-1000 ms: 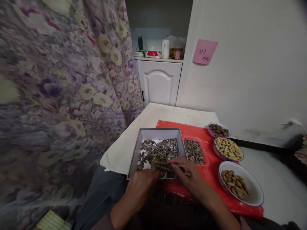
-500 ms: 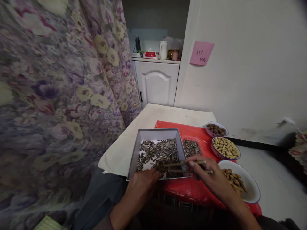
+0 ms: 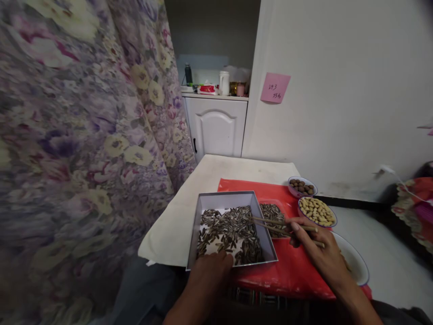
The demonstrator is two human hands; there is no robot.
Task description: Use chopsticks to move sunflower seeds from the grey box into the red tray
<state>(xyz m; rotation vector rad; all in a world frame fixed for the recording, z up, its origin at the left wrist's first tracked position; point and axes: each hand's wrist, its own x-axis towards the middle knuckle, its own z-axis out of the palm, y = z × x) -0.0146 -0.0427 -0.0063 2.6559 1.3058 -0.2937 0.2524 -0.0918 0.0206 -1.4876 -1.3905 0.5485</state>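
Observation:
My right hand (image 3: 314,241) is closed around a pair of wooden chopsticks (image 3: 273,221). Their tips reach over the right wall of a shallow grey-white box (image 3: 193,232) and are close to the sunflower seeds (image 3: 233,221) inside. Whether a seed is between the tips is too small to tell. At the near wall of the box, my left hand (image 3: 213,268) has its fingers bent over the rim; the fingertips are partly hidden. Right of the box, a clear tray (image 3: 283,208) holds more sunflower seeds, partly covered by the chopsticks.
A red plastic sheet (image 3: 237,184) lies on a cream-covered table (image 3: 176,216). Along its right side stand a bowl of round brown nuts (image 3: 302,186), a bowl of peanuts (image 3: 317,211) and a larger white bowl (image 3: 358,259), partly behind my right arm. A floral curtain (image 3: 84,158) hangs at left.
My right hand has drawn the chopsticks rightward, from the near part of the box to its right wall. My left hand stays at the near rim. The view has shifted slightly.

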